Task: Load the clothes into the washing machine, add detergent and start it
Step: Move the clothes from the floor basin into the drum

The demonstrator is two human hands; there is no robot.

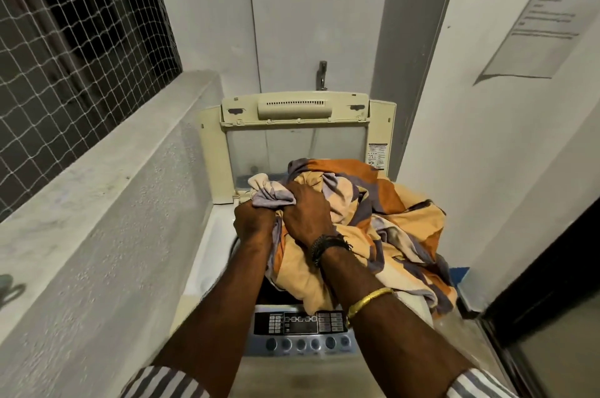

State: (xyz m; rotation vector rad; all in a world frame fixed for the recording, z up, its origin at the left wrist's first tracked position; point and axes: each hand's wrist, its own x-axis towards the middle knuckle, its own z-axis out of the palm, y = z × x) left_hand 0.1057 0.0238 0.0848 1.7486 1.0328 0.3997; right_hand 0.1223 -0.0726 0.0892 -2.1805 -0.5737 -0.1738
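A top-loading washing machine (207, 245) stands in front of me with its lid (293, 125) raised upright at the back. A big orange, cream and purple patterned cloth (399, 222) is bunched over the drum opening and spills over the machine's right side. My left hand (253, 219) and my right hand (306, 212) are side by side, both clenched on a gathered end of the cloth above the opening. The drum is mostly hidden under the cloth and my arms. The control panel (300, 324) with its row of round buttons faces me at the front edge.
A low grey ledge (97, 190) with a netted window above runs along the left, close to the machine. A tap (322, 74) sticks out of the wall behind the lid. A white wall with a paper notice (545, 8) and a dark door frame (548, 274) close the right side.
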